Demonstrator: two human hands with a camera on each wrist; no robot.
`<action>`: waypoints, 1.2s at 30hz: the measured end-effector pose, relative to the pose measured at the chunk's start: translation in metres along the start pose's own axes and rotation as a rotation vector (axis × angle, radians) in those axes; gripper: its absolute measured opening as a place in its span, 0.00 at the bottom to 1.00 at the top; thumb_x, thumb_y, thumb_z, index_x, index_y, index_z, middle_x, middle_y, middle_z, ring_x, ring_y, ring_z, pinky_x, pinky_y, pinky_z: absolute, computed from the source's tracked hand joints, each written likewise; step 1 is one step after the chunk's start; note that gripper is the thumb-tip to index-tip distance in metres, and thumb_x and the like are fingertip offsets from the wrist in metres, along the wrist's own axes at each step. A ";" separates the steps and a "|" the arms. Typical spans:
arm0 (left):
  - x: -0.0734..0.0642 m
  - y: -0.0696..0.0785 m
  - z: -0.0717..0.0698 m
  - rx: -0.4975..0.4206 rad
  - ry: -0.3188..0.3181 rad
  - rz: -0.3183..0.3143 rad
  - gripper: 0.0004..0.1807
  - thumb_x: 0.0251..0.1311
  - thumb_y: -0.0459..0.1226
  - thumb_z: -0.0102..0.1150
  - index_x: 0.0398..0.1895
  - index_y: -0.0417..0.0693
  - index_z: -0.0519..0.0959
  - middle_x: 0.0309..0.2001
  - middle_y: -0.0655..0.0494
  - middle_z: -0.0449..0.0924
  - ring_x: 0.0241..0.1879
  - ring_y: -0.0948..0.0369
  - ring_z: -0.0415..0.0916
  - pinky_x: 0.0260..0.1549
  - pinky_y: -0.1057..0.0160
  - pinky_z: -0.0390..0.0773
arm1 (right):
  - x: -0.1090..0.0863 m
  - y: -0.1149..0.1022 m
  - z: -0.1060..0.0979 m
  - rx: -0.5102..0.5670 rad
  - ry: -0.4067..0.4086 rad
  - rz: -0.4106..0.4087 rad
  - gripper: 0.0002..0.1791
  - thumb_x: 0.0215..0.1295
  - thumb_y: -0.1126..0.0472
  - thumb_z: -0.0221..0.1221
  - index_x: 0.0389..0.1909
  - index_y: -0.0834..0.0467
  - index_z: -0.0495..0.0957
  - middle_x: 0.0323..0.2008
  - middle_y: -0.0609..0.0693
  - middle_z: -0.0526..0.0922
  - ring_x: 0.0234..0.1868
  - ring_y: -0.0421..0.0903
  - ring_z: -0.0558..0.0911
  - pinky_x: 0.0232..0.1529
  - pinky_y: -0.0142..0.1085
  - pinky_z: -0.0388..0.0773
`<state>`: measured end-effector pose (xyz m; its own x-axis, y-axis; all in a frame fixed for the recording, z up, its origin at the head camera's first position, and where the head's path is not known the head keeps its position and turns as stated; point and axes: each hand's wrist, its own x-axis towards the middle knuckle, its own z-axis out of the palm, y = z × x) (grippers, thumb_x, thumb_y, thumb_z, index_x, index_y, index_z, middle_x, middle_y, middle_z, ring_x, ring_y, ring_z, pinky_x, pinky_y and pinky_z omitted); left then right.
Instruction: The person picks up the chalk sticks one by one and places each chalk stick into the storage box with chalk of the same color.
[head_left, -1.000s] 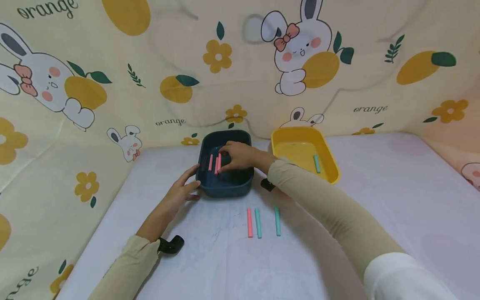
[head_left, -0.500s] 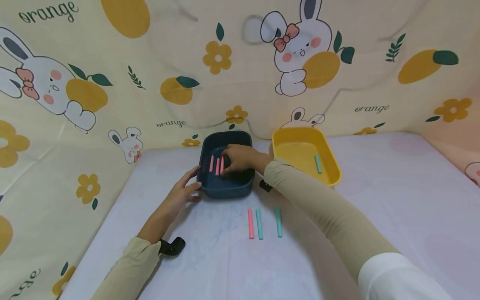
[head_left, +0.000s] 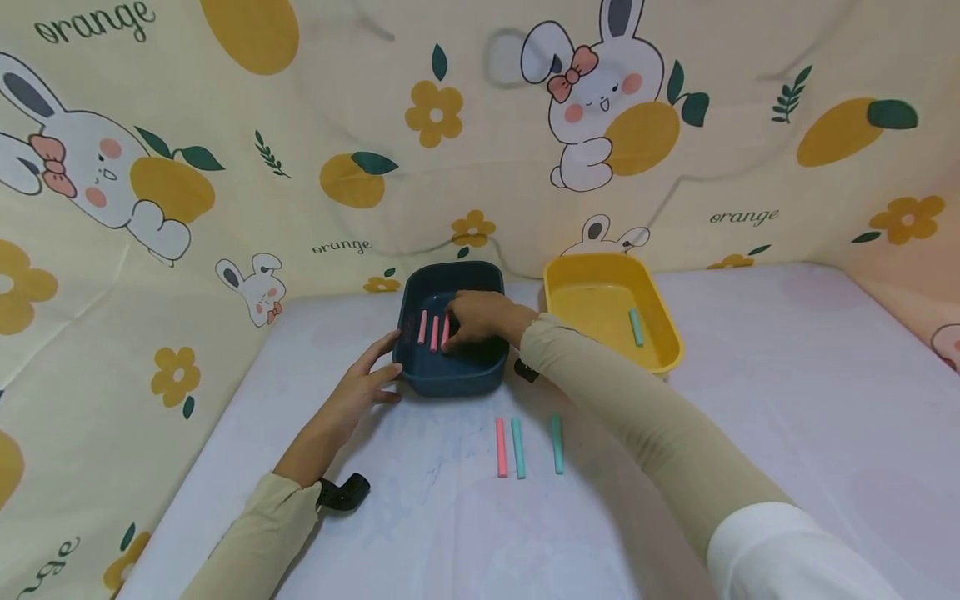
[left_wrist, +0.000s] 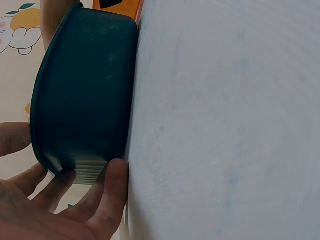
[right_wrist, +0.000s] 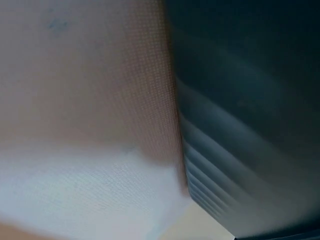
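Basically, everything hinges on the right-hand pink stick (head_left: 446, 332) versus the right hand (head_left: 483, 317). The stick is inside the dark blue bin (head_left: 453, 385), just left of that hand's palm, right at the fingertips, long axis running roughly front to back. Thumb side is by its near end, index side by its far end. Cannot tell if those fingers pinch it or only touch; the right wrist view shows bin wall and tabletop, not the contact.

Two other pink sticks (head_left: 422, 327) (head_left: 434, 333) lie left of it, apart, near parallel. Left hand (head_left: 360, 392) is farther from the stick: outside the bin, fingers spread against rim and outer wall, nothing grasped.

On the table (head_left: 420, 517), nearer the person than the bin: a loose pink stick (head_left: 501, 447) just beside a teal stick (head_left: 517, 448), then another teal stick (head_left: 557, 444) farther right, all roughly front to back. Yellow bin (head_left: 663, 321) sits right of the blue one, one more teal stick (head_left: 636, 327) inside.
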<state>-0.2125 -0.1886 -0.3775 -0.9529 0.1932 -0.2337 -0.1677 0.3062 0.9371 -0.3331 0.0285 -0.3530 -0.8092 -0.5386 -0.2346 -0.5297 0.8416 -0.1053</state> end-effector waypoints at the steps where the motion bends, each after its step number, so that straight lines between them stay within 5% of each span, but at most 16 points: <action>1: 0.000 0.000 0.000 -0.001 0.000 0.001 0.33 0.75 0.38 0.44 0.80 0.63 0.51 0.80 0.49 0.43 0.70 0.44 0.62 0.58 0.49 0.78 | 0.001 0.000 0.000 -0.003 -0.003 0.000 0.43 0.59 0.32 0.62 0.70 0.52 0.70 0.73 0.54 0.66 0.69 0.50 0.71 0.68 0.47 0.71; 21: 0.001 0.001 -0.001 0.001 0.000 0.001 0.32 0.75 0.38 0.43 0.79 0.64 0.51 0.80 0.49 0.43 0.68 0.43 0.64 0.57 0.50 0.79 | 0.000 0.001 0.000 0.019 -0.023 0.009 0.43 0.59 0.31 0.61 0.69 0.52 0.70 0.68 0.52 0.71 0.61 0.48 0.75 0.67 0.47 0.72; 29: 0.001 0.000 -0.002 -0.007 -0.009 0.003 0.33 0.75 0.38 0.44 0.79 0.63 0.51 0.80 0.48 0.43 0.67 0.43 0.65 0.56 0.51 0.79 | 0.001 0.002 -0.003 0.056 -0.002 -0.006 0.45 0.59 0.31 0.62 0.71 0.54 0.69 0.68 0.54 0.71 0.64 0.49 0.75 0.67 0.47 0.72; 36: 0.001 0.001 -0.001 -0.007 -0.003 -0.011 0.32 0.76 0.39 0.44 0.79 0.65 0.51 0.80 0.49 0.44 0.68 0.43 0.64 0.58 0.50 0.78 | -0.005 0.007 -0.002 0.060 0.070 -0.054 0.46 0.57 0.30 0.63 0.71 0.54 0.68 0.64 0.53 0.73 0.55 0.46 0.76 0.64 0.44 0.74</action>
<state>-0.2141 -0.1893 -0.3762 -0.9502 0.1928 -0.2449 -0.1800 0.3021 0.9361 -0.3329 0.0368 -0.3503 -0.7966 -0.5831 -0.1591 -0.5588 0.8109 -0.1740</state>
